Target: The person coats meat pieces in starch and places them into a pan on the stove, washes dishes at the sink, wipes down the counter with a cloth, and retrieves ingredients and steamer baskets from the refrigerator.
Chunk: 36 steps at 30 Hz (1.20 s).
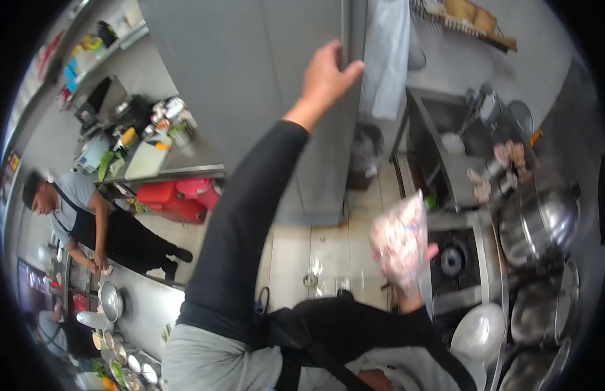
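My left hand [325, 75] is raised at the end of an outstretched arm. It is at the edge of a tall grey metal cabinet door [296, 32], thumb spread away from the fingers. Whether the fingertips touch the door, I cannot tell. Lower right, my right hand [408, 298] holds up a clear plastic bag [401, 238] filled with pinkish-white pieces, which look like chopped meat. The bag rests over the palm and hides most of that hand, with fingertips showing at both sides.
A gas stove [453, 260] and large metal pots [540, 221] stand at the right, below a steel sink [439, 111]. To the left, a person in a dark apron [90, 215] works at a steel counter [146, 287]. A red bin [172, 201] sits under the shelf.
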Tool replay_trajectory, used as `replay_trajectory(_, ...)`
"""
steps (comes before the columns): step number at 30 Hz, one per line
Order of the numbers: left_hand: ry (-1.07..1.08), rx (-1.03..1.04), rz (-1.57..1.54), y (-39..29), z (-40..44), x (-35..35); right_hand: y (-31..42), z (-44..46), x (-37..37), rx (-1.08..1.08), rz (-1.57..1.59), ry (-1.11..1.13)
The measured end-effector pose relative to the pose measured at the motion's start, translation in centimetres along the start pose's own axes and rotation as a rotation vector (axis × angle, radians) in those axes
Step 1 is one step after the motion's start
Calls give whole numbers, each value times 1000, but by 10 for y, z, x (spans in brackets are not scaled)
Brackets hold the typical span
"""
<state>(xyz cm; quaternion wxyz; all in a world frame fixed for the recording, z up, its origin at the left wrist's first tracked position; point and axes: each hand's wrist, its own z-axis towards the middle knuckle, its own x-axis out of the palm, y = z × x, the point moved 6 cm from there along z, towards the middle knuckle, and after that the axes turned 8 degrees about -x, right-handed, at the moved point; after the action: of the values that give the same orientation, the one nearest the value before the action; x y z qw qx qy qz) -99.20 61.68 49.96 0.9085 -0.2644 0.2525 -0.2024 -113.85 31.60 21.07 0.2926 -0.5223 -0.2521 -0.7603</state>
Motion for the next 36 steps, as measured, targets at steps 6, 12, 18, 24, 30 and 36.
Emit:
replay_trajectory(6, -133, -98, 97, 0, 18, 32, 74, -73, -34, -231, -276, -258)
replay_trajectory(12, -182, -67, -117, -37, -69, -59, 93, -74, -64, -228, -270, -323)
replay_trajectory(18, -281, -170, -546, -10, -184, -213, 51, -27, -46, 137, -297, -174)
replay_trajectory(24, -397, -210, -574, 70, -273, -389, -26, 6, -89, 373, -149, -304)
replay_trajectory(30, -592, -410, -675, 167, -297, -520, -110, 21, -105, 391, -191, -427)
replay_trajectory(36, -557, -327, -4, 276, -312, -631, -147, 17, -93, 395, -222, -429)
